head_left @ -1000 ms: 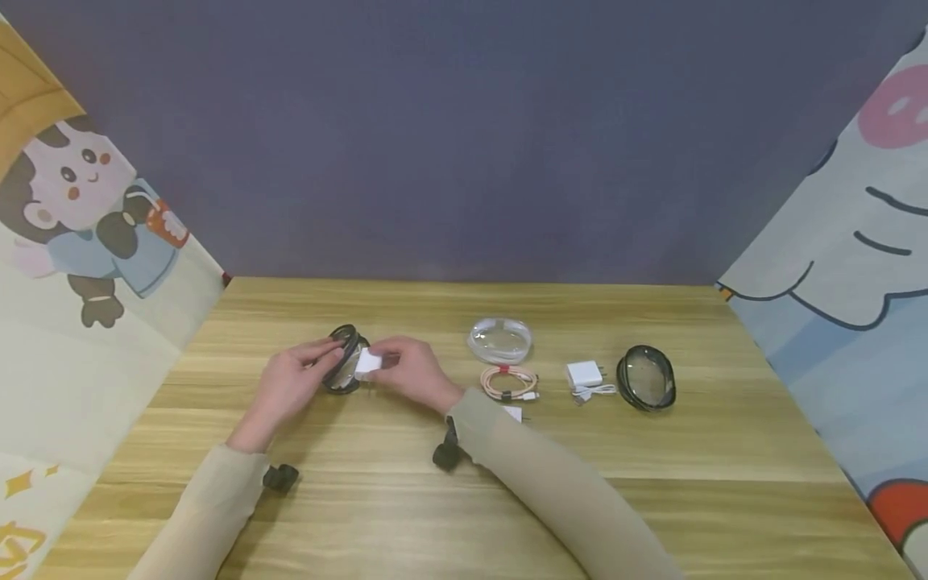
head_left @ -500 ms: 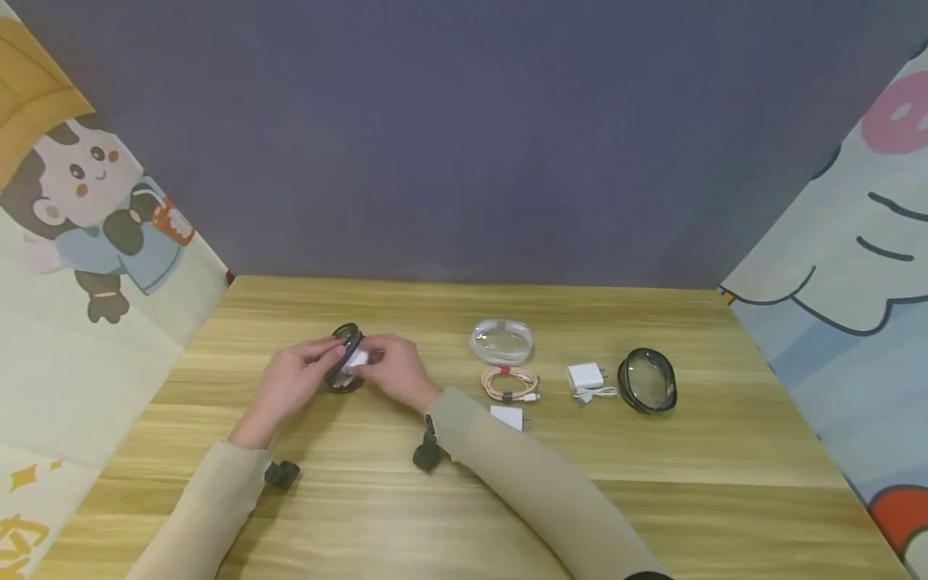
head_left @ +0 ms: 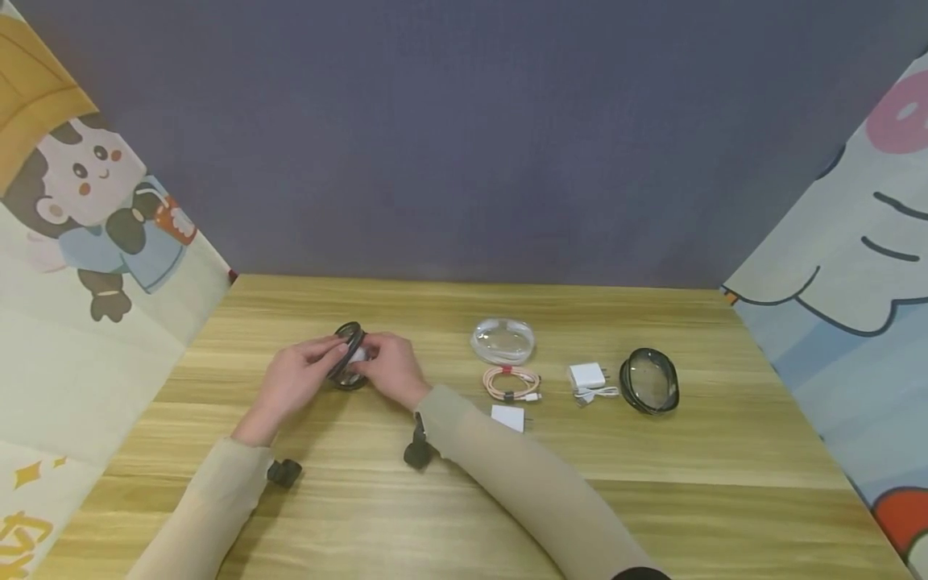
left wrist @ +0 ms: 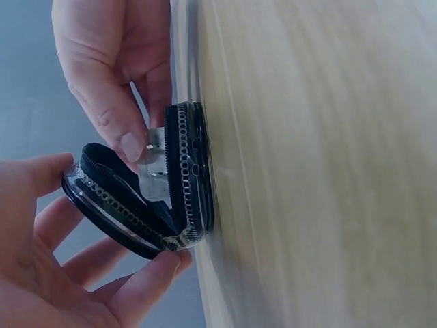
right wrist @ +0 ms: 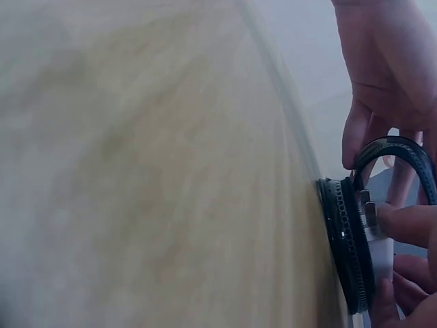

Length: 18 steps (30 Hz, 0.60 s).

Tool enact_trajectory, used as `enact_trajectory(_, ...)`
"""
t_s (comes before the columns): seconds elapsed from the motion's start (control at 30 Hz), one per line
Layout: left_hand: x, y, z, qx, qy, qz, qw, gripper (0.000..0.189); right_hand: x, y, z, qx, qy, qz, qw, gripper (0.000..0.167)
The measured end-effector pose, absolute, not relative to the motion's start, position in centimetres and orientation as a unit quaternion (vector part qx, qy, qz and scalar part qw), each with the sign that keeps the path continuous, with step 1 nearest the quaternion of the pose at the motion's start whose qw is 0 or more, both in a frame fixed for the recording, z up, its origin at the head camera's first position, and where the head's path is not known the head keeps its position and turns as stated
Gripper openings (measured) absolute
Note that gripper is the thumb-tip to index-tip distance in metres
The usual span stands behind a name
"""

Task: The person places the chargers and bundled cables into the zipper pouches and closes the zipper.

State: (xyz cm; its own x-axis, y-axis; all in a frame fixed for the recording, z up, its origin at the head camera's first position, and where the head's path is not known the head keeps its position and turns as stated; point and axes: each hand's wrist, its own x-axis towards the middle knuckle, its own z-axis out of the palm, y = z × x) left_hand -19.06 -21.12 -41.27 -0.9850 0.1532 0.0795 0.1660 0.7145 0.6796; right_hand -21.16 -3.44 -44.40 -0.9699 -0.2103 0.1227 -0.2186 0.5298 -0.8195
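Note:
A small clear zip case with black edging (head_left: 351, 329) sits on the table at left, its two halves spread apart. My left hand (head_left: 296, 377) grips the raised half, thumb and fingers on its black rim (left wrist: 113, 212) in the left wrist view. Between thumb and fingers, my right hand (head_left: 392, 369) pinches a white charger plug (left wrist: 151, 179) inside the lower half. Its metal prongs (right wrist: 369, 208) show in the right wrist view. Fingers cover most of the charger in the head view.
To the right lie a clear-edged case (head_left: 503, 359), a coiled peach cable (head_left: 511, 396), a white charger (head_left: 507, 417), another charger (head_left: 586, 375) with a short white cable (head_left: 596, 393), and a black-edged case (head_left: 626, 383). A dark panel (head_left: 471, 145) stands behind the table.
My right hand has moved left with the charger, from beside the case into it. The left hand still holds the case in nearly the same place.

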Motion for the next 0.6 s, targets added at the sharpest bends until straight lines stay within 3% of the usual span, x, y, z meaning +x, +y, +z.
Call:
enact_trajectory(0.3,-19.22,-20.93,-41.28,-0.085,-0.924,-0.373,0.006,0.053,-21.71,-3.64,-44.86,0.124,-0.884,0.45,0.013,0.043)
enact_trajectory(0.6,-19.24,-20.91,-41.48,-0.08,-0.926,-0.37,0.005,0.055,-22.0,-2.71,-45.14,0.117,-0.849,0.515,-0.013,0.049)
